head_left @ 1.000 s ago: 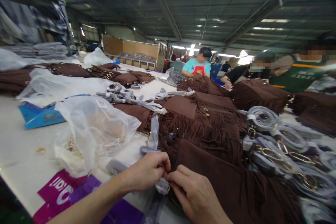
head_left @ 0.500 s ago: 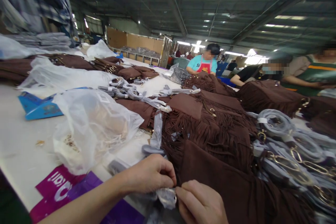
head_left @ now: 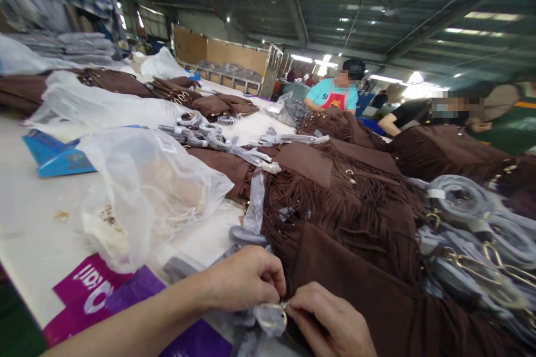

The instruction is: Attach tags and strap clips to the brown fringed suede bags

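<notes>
My left hand [head_left: 247, 280] is closed in a pinch at the near left corner of a dark brown fringed bag [head_left: 343, 284]. What lies between its fingertips is hidden. My right hand [head_left: 333, 318] pinches the edge of a metal clasp [head_left: 273, 319], which is partly wrapped in clear plastic and sits just below my left fingertips. A grey plastic-wrapped strap [head_left: 249, 234] lies on the table just beyond my left hand. More brown fringed bags [head_left: 305, 164] are heaped behind the one at my hands.
Coiled wrapped straps with gold hardware [head_left: 460, 201] lie at the right. On the left are a white plastic bag [head_left: 154, 178], a blue holder [head_left: 58, 153] and purple printed packaging [head_left: 84, 301]. Across the table stands a co-worker in a red apron [head_left: 335, 97], with others farther right.
The view has shifted slightly, so the bags appear farther right. My right hand has drawn slightly right and the clasp has turned, showing more metal. My left hand keeps its pinch.
</notes>
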The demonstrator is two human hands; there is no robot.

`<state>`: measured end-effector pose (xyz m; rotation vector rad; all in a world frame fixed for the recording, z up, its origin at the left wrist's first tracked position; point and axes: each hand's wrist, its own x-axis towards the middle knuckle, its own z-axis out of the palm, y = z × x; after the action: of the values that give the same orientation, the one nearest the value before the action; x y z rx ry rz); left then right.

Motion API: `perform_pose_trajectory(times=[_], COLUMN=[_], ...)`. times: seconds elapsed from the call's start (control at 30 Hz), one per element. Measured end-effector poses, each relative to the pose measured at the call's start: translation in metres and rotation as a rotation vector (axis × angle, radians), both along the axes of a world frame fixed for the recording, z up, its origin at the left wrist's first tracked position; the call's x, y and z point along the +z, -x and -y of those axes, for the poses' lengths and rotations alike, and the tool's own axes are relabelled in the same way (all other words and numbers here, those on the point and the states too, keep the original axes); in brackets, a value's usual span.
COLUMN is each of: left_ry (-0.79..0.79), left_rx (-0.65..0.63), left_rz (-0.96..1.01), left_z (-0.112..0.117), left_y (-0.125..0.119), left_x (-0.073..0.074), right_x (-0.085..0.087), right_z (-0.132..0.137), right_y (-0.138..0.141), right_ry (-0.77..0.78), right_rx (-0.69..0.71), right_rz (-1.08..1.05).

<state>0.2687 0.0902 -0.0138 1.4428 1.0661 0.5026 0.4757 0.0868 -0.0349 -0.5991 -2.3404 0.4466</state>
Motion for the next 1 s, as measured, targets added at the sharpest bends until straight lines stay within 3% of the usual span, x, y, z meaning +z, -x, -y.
perform_pose_trajectory(times=[0.3, 0.6, 0.87, 1.0], left_ry=[-0.027, -0.079, -0.128, -0.108], left_rx=[-0.023, -0.085, -0.059, -0.053], left_rz=[-0.033, -0.103, -0.119, -0.158], left_z=[0.0, 0.004, 0.006, 0.006], left_y=[0.001, -0.001, -0.004, -0.004], left_x=[0.002, 0.003, -0.001, 0.001], right_x=[0.004, -0.003, -0.014, -0.009], right_z=[-0.004, 0.005, 0.009, 0.008], right_y=[-0.001, 0.005, 0.003, 0.005], right_ry=[0.052, -0.068, 0.051, 0.11], right_rx=[0.026, -0.077, -0.128, -0.12], right_rz=[0.013, 0.075, 0.076, -0.004])
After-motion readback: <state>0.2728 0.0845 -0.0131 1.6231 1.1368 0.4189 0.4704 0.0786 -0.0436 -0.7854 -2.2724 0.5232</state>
